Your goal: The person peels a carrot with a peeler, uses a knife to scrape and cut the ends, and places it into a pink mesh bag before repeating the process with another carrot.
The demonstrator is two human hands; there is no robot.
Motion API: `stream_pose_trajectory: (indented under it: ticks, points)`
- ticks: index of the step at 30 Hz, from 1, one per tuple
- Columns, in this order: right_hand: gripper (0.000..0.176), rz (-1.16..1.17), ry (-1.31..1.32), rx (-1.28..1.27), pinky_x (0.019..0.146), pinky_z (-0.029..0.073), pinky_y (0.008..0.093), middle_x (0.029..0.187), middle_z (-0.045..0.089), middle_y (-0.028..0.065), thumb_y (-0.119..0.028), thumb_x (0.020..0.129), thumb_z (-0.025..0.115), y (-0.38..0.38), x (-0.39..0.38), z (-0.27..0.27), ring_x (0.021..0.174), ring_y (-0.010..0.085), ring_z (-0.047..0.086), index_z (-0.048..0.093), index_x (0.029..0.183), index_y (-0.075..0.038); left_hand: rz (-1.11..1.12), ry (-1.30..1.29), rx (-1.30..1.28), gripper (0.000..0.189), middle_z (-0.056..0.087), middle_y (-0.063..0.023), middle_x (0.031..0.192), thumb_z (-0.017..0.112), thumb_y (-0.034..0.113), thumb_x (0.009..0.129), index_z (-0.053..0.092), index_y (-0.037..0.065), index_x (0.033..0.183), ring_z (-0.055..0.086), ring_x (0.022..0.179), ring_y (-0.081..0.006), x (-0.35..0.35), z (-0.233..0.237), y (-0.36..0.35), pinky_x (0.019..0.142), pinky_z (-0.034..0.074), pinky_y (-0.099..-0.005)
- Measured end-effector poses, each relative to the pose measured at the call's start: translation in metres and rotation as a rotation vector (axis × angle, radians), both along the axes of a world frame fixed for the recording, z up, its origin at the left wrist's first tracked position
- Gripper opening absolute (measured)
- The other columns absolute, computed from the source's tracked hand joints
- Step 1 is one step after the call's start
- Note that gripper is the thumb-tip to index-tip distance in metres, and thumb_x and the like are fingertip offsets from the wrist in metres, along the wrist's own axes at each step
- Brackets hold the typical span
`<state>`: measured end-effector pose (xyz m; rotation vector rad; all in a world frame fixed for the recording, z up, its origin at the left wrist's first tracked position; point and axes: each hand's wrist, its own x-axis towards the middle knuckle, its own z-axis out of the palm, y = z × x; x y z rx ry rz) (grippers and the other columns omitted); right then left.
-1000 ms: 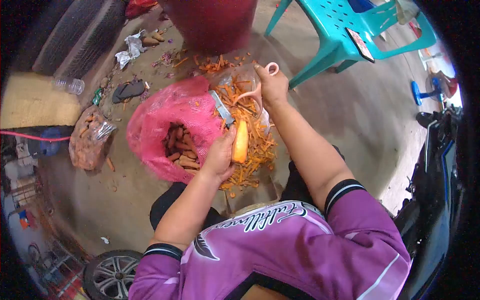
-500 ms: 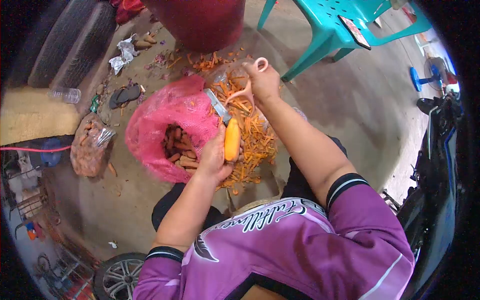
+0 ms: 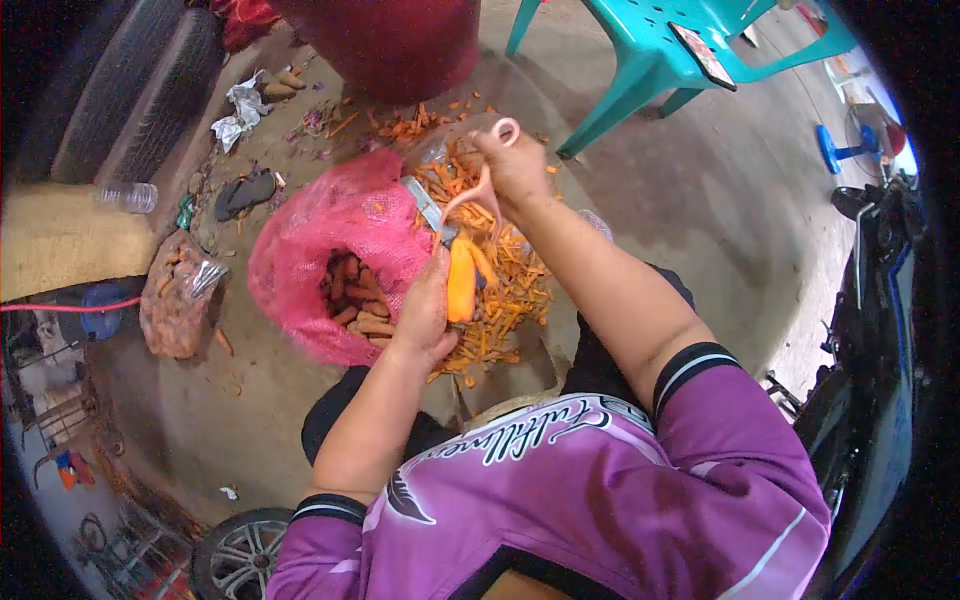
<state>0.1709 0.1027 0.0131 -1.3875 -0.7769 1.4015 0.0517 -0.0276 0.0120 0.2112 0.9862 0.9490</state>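
Observation:
My left hand [image 3: 426,312] is closed round a bright orange, peeled carrot [image 3: 460,285], which points away from me. Above it, my right hand [image 3: 517,172] grips a pink peeler [image 3: 481,193], its forked head near the carrot's far end. A curl of orange peel [image 3: 486,268] hangs beside the carrot. Beneath my hands lies a heap of orange peelings [image 3: 518,290]. On the left a pink mesh sack [image 3: 290,250] gapes open, with unpeeled carrots [image 3: 357,290] inside.
A clear bag of brownish pieces [image 3: 175,300] stands left of the sack. Farther off are a dark red tub [image 3: 390,50] and a green plastic chair [image 3: 640,55] with a phone [image 3: 703,56]. Tyres [image 3: 140,90] lean at upper left; a motorbike [image 3: 860,330] stands right.
The peeler and my right hand have shifted slightly left, and a peel strip now stands off the carrot's right side. My left hand still holds the carrot.

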Motion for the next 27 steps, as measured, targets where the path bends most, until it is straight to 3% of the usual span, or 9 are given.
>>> stream_pose_trajectory:
  ticks: [2, 5, 6, 9, 13, 17, 19, 23, 27]
  points:
    - [0.018, -0.087, -0.004, 0.019, 0.05, 0.035, 0.0253, 0.067, 0.048, 0.0003, -0.017, 0.069, 0.062, 0.008, 0.005, -0.007, 0.058, 0.0088, 0.043, 0.053, 0.077, -0.003, -0.009, 0.041, 0.009, 0.033, 0.055, -0.0041, 0.086, 0.039, 0.035, 0.088, 0.048, 0.007, 0.104, 0.055, 0.071, -0.0138, -0.001, 0.0, 0.001, 0.062, 0.047, -0.0272]
    - [0.019, 0.068, -0.073, 0.069, 0.05, 0.036, 0.0257, 0.066, 0.049, 0.0004, -0.018, 0.069, 0.062, -0.008, -0.009, -0.011, 0.059, 0.0091, 0.044, 0.054, 0.076, -0.003, 0.053, 0.095, 0.057, 0.033, 0.054, -0.003, 0.083, 0.039, 0.034, 0.088, 0.048, 0.007, 0.105, 0.053, 0.069, -0.0129, -0.005, -0.003, 0.006, 0.063, 0.046, -0.0255]
    - [0.018, 0.152, -0.047, -0.019, 0.051, 0.037, 0.0258, 0.065, 0.048, 0.0005, -0.018, 0.069, 0.061, -0.021, -0.013, 0.02, 0.059, 0.0094, 0.044, 0.055, 0.073, -0.002, 0.115, 0.106, 0.032, 0.034, 0.053, -0.0027, 0.082, 0.039, 0.032, 0.088, 0.048, 0.004, 0.106, 0.053, 0.07, -0.0128, -0.002, 0.002, 0.008, 0.063, 0.045, -0.0244]
    - [0.022, 0.07, -0.107, 0.011, 0.054, 0.041, 0.0271, 0.068, 0.054, 0.0054, -0.017, 0.066, 0.066, -0.01, -0.007, 0.002, 0.059, 0.013, 0.049, 0.056, 0.076, -0.001, -0.047, 0.244, 0.12, 0.033, 0.054, -0.0031, 0.084, 0.038, 0.031, 0.089, 0.048, 0.004, 0.105, 0.053, 0.072, -0.013, -0.001, 0.005, 0.007, 0.061, 0.045, -0.0249]
    - [0.019, -0.181, 0.169, 0.017, 0.049, 0.039, 0.0278, 0.065, 0.052, 0.0048, -0.017, 0.067, 0.066, 0.013, 0.009, -0.012, 0.055, 0.0128, 0.048, 0.055, 0.073, -0.002, 0.021, 0.129, 0.028, 0.035, 0.054, -0.0039, 0.082, 0.039, 0.035, 0.088, 0.049, 0.006, 0.104, 0.055, 0.07, -0.0145, -0.001, 0.001, 0.002, 0.059, 0.046, -0.027]
    - [0.017, 0.154, 0.145, -0.128, 0.05, 0.037, 0.0242, 0.065, 0.046, 0.0007, -0.015, 0.072, 0.061, -0.032, -0.014, 0.033, 0.059, 0.0099, 0.045, 0.051, 0.079, -0.004, 0.104, 0.012, -0.085, 0.035, 0.055, -0.0048, 0.081, 0.039, 0.037, 0.087, 0.049, 0.007, 0.103, 0.055, 0.068, -0.0162, -0.015, -0.007, 0.006, 0.06, 0.047, -0.0304]
    - [0.016, 0.356, -0.03, -0.104, 0.053, 0.038, 0.0244, 0.066, 0.047, 0.001, -0.014, 0.072, 0.061, -0.049, -0.021, 0.029, 0.059, 0.0099, 0.045, 0.051, 0.081, -0.004, 0.115, -0.047, -0.121, 0.035, 0.056, -0.0049, 0.081, 0.04, 0.037, 0.087, 0.049, 0.007, 0.102, 0.056, 0.069, -0.0168, -0.017, -0.008, 0.007, 0.061, 0.048, -0.0313]
    - [0.016, 0.259, 0.244, -0.117, 0.057, 0.041, 0.0252, 0.073, 0.051, 0.0026, -0.012, 0.072, 0.061, -0.043, -0.024, 0.0, 0.063, 0.0108, 0.048, 0.053, 0.082, -0.003, 0.155, -0.045, -0.145, 0.034, 0.054, -0.002, 0.08, 0.04, 0.037, 0.087, 0.049, 0.009, 0.104, 0.052, 0.064, -0.012, -0.001, 0.012, 0.009, 0.055, 0.045, -0.0248]
    - [0.016, 0.07, 0.139, -0.073, 0.05, 0.039, 0.0278, 0.065, 0.052, 0.0039, -0.015, 0.069, 0.062, -0.019, -0.014, -0.002, 0.056, 0.0117, 0.048, 0.054, 0.074, -0.002, 0.089, 0.019, -0.039, 0.034, 0.053, -0.0033, 0.077, 0.04, 0.037, 0.087, 0.049, 0.007, 0.1, 0.052, 0.065, -0.0117, -0.001, 0.003, 0.007, 0.054, 0.043, -0.0227]
